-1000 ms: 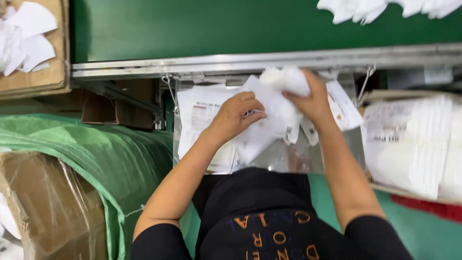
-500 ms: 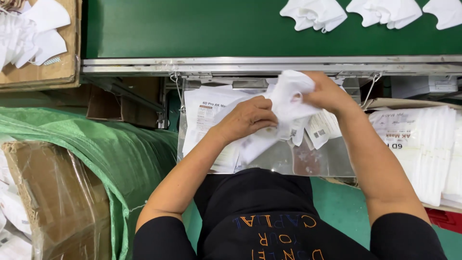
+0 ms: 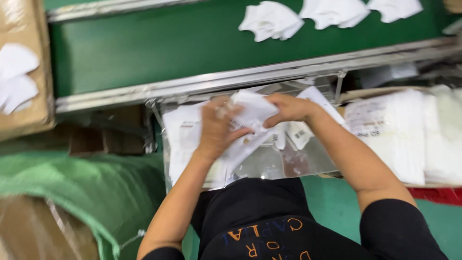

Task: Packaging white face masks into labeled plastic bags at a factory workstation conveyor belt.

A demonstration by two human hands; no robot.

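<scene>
My left hand (image 3: pixel 216 129) and my right hand (image 3: pixel 288 109) both grip a folded white piece in a clear plastic bag (image 3: pixel 254 111), held over a clear tray (image 3: pixel 298 161) in front of my body. The left hand holds the piece's left side, the right hand pinches its upper right edge. Flat white printed bags (image 3: pixel 179 139) lie in the tray under my hands. The frame is blurred by motion.
A green conveyor belt (image 3: pixel 159 45) runs across the top, carrying several white folded pieces (image 3: pixel 272 20). A stack of white bagged packs (image 3: pixel 404 132) lies at the right. A cardboard box (image 3: pixel 24 72) with white pieces stands upper left; a green sack (image 3: pixel 86 192) lies lower left.
The view has swung, so the belt takes up more of the top of the frame. My hands have shifted on the white piece, the left now closer to its top.
</scene>
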